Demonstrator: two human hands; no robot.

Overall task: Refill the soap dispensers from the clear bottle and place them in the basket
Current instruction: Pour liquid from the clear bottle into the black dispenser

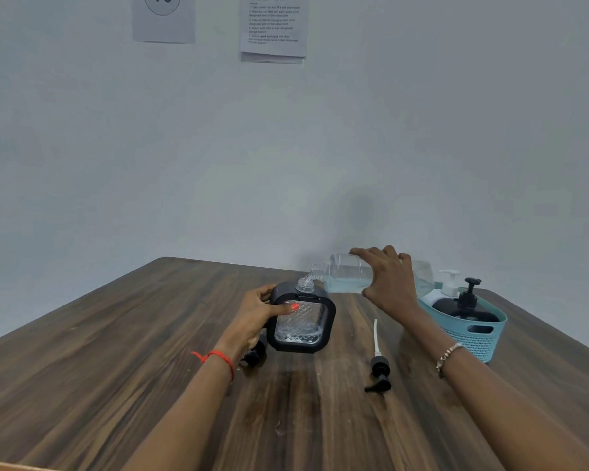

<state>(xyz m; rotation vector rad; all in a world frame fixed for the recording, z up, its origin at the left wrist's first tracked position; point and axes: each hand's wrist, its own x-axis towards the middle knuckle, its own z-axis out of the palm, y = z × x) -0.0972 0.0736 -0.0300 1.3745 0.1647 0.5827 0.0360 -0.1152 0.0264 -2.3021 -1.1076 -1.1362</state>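
Just left of the basket point(475, 334), my right hand point(388, 283) wraps the clear bottle point(349, 271), tipped mouth-to-neck over the square dispenser point(301, 322) that my left hand point(257, 316) grips by its side. Fill step, level looks low; next needs a steady tilt, then the loose pump point(378, 365) screwed on.

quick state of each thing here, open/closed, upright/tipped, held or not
clear bottle: uncapped, tipped sideways, pouring, held by right hand
square dispenser: upright, pump off, gripped by left hand
loose pump: lying on table
black dispenser: pump on, upright in basket
white dispenser: pump on, in basket
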